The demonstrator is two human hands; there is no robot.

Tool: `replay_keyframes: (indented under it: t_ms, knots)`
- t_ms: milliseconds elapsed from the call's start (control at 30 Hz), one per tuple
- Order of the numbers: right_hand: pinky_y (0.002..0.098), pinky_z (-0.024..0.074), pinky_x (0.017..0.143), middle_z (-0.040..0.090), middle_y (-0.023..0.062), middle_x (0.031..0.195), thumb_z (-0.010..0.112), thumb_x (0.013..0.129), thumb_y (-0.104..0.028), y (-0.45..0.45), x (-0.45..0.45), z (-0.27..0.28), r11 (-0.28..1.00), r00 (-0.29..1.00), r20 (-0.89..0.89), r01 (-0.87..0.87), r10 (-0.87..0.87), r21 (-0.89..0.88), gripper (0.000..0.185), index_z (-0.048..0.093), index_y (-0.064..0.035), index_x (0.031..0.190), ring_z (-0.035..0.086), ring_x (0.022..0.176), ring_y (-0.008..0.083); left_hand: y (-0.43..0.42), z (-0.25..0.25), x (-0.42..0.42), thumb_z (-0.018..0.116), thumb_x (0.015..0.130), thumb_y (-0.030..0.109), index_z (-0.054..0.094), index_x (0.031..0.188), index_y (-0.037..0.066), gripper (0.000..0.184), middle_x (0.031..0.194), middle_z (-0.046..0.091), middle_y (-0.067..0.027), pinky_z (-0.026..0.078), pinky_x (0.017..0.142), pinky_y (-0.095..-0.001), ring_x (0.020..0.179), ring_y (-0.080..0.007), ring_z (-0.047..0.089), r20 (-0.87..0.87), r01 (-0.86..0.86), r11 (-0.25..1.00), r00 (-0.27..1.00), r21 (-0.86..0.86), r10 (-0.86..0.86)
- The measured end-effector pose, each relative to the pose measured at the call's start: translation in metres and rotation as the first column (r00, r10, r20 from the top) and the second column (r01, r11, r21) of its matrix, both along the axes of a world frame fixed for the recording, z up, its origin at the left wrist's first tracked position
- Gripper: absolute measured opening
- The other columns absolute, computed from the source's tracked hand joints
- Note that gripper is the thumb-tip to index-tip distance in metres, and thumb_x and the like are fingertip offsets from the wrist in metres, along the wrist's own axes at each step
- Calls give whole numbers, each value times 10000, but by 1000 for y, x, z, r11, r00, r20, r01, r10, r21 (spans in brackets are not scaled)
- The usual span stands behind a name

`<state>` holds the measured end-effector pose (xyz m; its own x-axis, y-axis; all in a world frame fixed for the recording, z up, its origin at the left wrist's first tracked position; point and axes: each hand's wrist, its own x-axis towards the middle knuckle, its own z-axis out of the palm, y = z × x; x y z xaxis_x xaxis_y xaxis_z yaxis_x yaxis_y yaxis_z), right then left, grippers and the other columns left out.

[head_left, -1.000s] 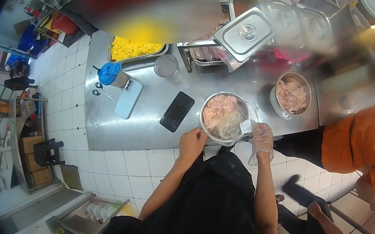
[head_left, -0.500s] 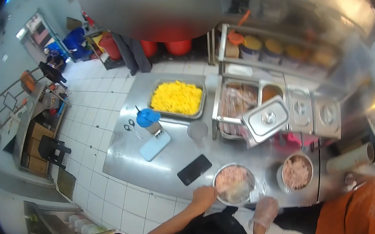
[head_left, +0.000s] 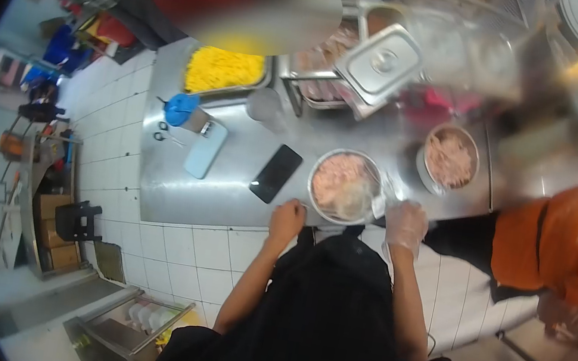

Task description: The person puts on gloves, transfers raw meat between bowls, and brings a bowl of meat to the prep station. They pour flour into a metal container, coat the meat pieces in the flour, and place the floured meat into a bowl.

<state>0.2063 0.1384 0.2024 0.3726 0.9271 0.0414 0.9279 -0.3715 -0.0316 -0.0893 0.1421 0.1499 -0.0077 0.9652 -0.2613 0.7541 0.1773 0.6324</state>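
Note:
A round metal bowl (head_left: 311, 201) with pale pink raw meat (head_left: 338, 179) and some clear plastic stands at the table's front edge. My bare left hand (head_left: 288, 218) is closed beside the bowl's left rim; whether its fingers pinch anything is too small to tell. My right hand (head_left: 405, 225), in a clear plastic glove, is at the bowl's right side, fingers curled near a small white label (head_left: 378, 207) on clear plastic. What that hand grips is unclear. Left of the bowl lies a black phone (head_left: 276, 173).
The steel table (head_left: 225, 204) also bears a light blue phone (head_left: 205, 150), a blue-lidded cup (head_left: 180, 110), scissors (head_left: 161, 131), a yellow food tray (head_left: 224, 72), lidded pans (head_left: 379, 62) and a second meat pot (head_left: 449, 160). A person in orange (head_left: 559, 238) stands at right.
My view tilted up and then back down, shifting everything in the picture. Both hands remain on either side of the bowl. The dark-clothed person at the lower right has mostly left view.

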Motion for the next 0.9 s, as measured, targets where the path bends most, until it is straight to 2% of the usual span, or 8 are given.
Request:
replay_keyframes:
  t_ms: [233,333,433,500,567,667,767,900]
  knots:
    - [475,523,818,693,203,857,606,879,-276,-21,39,73,948,926,-230,258,-298,-186,277,736,-41,810,671,858,378,16,79,-4,546,971,251,570,1035,34,227,905,693,-187,496,703,-464,803,-401,672,258,-307,944,928,124,268]
    - [414,535,823,672,210,894,576,917,-201,-26,52,22,925,563,-815,367,-136,100,226,692,-24,838,662,871,359,23,45,3,591,962,283,584,997,16,269,868,693,-150,484,651,-380,659,-279,628,174,-89,996,981,31,83]
    - [380,535,841,651,194,920,553,922,-158,0,30,50,967,673,-732,103,104,233,181,666,-24,877,650,884,313,26,50,14,598,962,280,593,952,14,267,776,668,-130,477,624,-365,609,-232,592,154,61,996,987,-60,-51]
    - [378,530,847,640,181,916,558,907,-132,19,9,67,948,827,-470,-307,308,81,143,657,-29,890,638,891,295,19,56,14,593,968,276,596,928,14,266,710,638,-116,477,615,-360,605,-210,589,193,31,995,981,-96,-12]
    - [381,533,836,638,171,899,572,884,-106,31,-2,61,716,742,-260,-668,618,-204,105,648,-33,886,631,892,284,8,36,3,583,976,269,598,911,14,263,651,601,-104,478,609,-355,617,-194,603,273,-95,993,956,-68,110]
    - [374,532,841,636,162,900,594,853,-99,22,-20,39,723,712,-484,-658,508,-210,89,632,-41,909,622,916,277,-7,18,-6,571,985,258,605,911,6,265,651,584,-84,476,606,-333,637,-162,611,152,-172,985,974,20,167]
    - [486,500,831,655,193,913,632,869,-227,-11,6,6,749,473,-674,-637,567,184,189,647,-49,931,632,908,391,-7,27,5,561,995,269,598,975,-6,277,777,632,-97,477,607,-312,649,-162,612,299,-319,937,888,-145,349]
    - [500,476,865,648,235,1044,585,930,-345,-5,28,25,950,416,-909,-297,38,-96,341,623,-8,954,607,1003,427,9,48,34,551,1003,313,504,1191,-13,379,984,636,-143,494,627,-301,692,-171,624,397,-338,934,846,-116,356]
